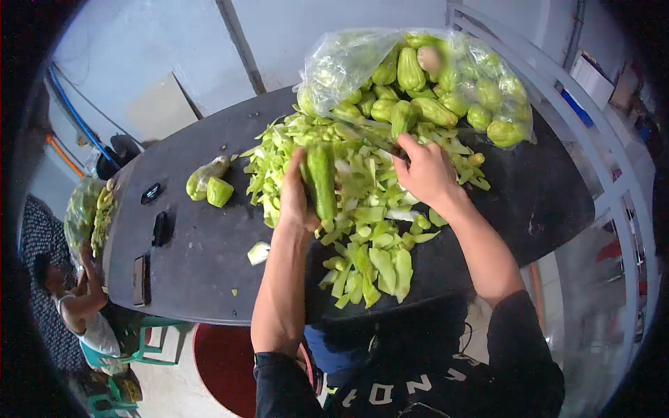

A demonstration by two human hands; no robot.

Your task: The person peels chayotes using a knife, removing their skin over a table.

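Note:
A green chayote (321,180) stands upright in my left hand (296,191), with the fingers wrapped round its far side. To the right, my right hand (425,169) is closed round the handle end of a knife (380,148), whose thin blade points left toward the chayote. Beneath both hands spreads a broad heap of pale green peelings and slices (376,226). Just beyond my right hand lies a whole chayote (402,118). Behind the heap, a clear plastic bag (334,66) lies open, full of whole chayotes (410,68).
Two green pieces (219,192) lie left on the dark table (202,265), near small black objects (161,228). A red tub (223,362) stands below the near edge. Metal railing (613,202) runs at right. Another person (87,306) sits far left, handling bagged greens.

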